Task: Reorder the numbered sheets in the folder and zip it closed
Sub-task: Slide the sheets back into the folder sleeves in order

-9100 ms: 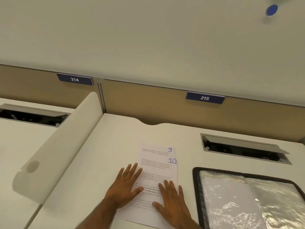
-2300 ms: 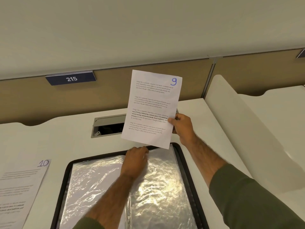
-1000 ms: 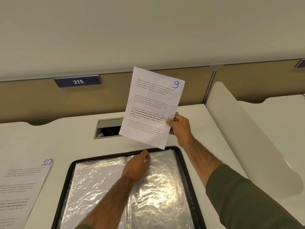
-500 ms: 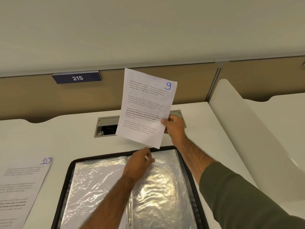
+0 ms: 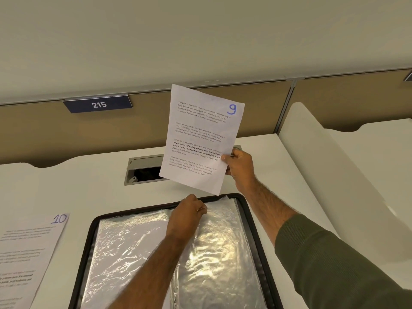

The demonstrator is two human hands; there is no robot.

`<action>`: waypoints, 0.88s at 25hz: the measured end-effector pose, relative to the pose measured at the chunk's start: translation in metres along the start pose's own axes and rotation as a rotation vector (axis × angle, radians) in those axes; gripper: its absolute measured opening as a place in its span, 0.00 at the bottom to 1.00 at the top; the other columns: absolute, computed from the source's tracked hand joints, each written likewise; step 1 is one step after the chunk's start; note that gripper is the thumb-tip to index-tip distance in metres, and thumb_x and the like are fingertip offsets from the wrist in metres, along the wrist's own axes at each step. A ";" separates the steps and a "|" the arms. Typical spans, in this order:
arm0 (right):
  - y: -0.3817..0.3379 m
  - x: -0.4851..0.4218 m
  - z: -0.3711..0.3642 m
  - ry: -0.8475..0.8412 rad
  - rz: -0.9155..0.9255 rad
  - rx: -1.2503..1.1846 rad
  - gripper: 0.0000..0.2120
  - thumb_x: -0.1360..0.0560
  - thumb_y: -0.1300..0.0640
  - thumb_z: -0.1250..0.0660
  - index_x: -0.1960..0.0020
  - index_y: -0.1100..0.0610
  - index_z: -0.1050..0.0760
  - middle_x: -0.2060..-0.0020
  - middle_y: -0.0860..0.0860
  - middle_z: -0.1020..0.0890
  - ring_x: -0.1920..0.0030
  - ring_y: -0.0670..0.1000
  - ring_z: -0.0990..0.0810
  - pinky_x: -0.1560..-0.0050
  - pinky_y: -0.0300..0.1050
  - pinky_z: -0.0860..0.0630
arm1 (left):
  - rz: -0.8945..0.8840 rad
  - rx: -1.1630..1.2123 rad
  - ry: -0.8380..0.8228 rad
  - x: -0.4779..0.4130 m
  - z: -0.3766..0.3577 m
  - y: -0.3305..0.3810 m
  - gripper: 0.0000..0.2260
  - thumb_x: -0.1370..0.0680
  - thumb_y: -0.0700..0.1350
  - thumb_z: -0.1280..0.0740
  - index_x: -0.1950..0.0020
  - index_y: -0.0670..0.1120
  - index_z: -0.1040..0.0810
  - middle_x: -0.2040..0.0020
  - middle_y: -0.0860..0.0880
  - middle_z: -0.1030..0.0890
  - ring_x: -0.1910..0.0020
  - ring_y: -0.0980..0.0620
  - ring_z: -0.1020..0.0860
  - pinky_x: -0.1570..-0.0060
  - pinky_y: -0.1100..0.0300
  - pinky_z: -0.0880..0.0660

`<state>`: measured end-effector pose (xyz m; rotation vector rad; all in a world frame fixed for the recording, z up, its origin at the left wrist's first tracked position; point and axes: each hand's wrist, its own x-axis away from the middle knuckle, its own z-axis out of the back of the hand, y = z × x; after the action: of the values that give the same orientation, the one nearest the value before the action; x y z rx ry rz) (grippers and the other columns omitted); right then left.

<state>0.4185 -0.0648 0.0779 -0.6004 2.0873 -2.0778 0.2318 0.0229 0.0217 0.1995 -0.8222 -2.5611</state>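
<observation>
Holding sheet 9 point(image 5: 200, 139) up in the air, above and just behind the folder's far edge, is the right hand point(image 5: 239, 168): thumb on the printed face, fingers curled behind, pinching the sheet's right edge low down. Sheet is upright, tilted slightly, blue "9" at its top right corner, lower corner hanging close over the folder rim without touching.

The folder point(image 5: 249, 219) lies open and flat on the desk point(image 5: 89, 186), black zip rim all round, crinkled clear sleeves on both halves. The left hand point(image 5: 187, 216) is at the folder's far edge near the spine, fingers curled down and pinching the top edge of the right-hand clear sleeve point(image 5: 223, 253); whether that sleeve's mouth is opened, cannot tell.

Sheet 10 point(image 5: 29, 253) lies flat on the desk left of the folder, apart from it, "10" at its top right corner.

Behind the folder: a cable hatch point(image 5: 142, 168) in the desk, partly hidden by sheet 9, and further back a plate 215 point(image 5: 98, 104) on the partition. Right of the folder, a white divider point(image 5: 334, 175).
</observation>
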 end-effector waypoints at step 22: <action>0.007 0.013 -0.002 0.016 0.023 0.009 0.08 0.22 0.65 0.30 0.43 0.62 0.19 0.49 0.54 0.14 0.55 0.52 0.14 0.59 0.46 0.15 | -0.022 -0.077 -0.022 -0.002 -0.006 0.008 0.12 0.16 0.44 0.41 0.38 0.51 0.19 0.43 0.53 0.16 0.46 0.55 0.19 0.44 0.55 0.22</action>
<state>0.4050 -0.0682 0.0737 -0.5574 2.0820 -2.0850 0.2386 0.0147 0.0217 0.1569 -0.7319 -2.6142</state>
